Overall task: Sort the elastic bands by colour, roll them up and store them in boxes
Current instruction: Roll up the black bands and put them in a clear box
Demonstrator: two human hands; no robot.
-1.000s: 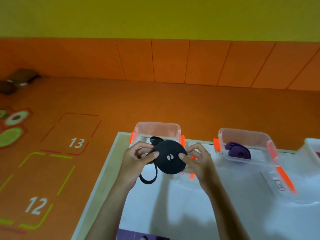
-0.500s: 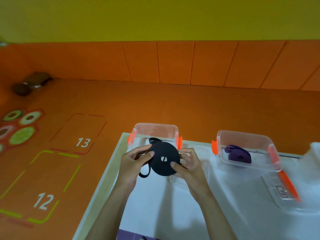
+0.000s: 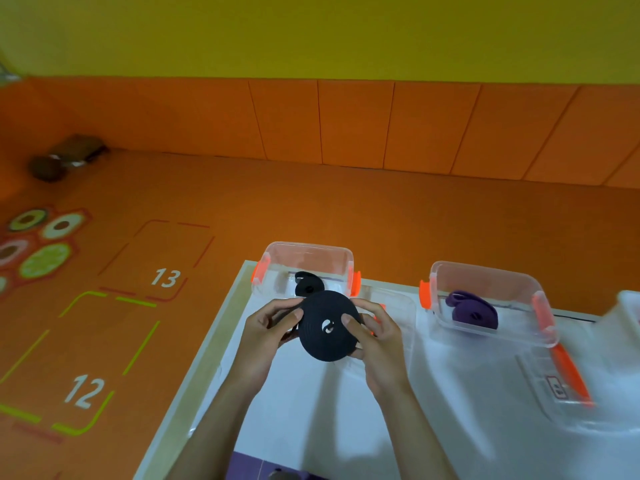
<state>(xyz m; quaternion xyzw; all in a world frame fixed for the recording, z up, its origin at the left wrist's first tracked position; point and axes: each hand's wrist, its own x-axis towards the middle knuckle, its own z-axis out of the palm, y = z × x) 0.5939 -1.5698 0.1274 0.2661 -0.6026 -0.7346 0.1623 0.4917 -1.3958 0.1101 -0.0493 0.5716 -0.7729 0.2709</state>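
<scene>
A purple item (image 3: 258,467) is getting cut off at the bottom edge, too little showing to name. Above the white table (image 3: 311,417), the left hand (image 3: 266,336) and right hand (image 3: 379,344) are both gripping the rolled black band (image 3: 325,341), thumbs pressing its face. Behind it, a smaller black roll (image 3: 306,285) is lying partly hidden in the left clear box (image 3: 308,249); a purple roll (image 3: 472,310) is sitting in the right clear box (image 3: 485,273).

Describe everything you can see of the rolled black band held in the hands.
The black band roll is a flat disc of matte, rubbery-looking strip wound in a spiral, with a gap at its centre. It is held above the white table, its face tilted toward the camera. The left hand pinches its left edge, where the loose end runs; the right hand grips the right side, thumb near the centre.
</scene>
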